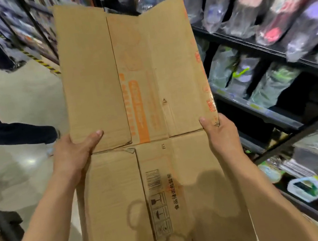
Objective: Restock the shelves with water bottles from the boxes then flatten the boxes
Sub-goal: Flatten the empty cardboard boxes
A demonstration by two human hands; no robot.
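A flattened brown cardboard box (143,102) with orange print and a barcode fills the middle of the view, held out in front of me. My left hand (71,155) grips its left edge at the crease, thumb on top. My right hand (221,136) grips the right edge at the same height, thumb on top. The far half of the box tilts upward, with its top flaps slightly bent. No water bottles are clearly visible.
Black shelves (271,112) with bagged goods line the right side. Another shelf row (26,37) stands at the far left. A person in dark clothes (12,132) stands on the pale floor to my left. A dark object (3,228) sits at lower left.
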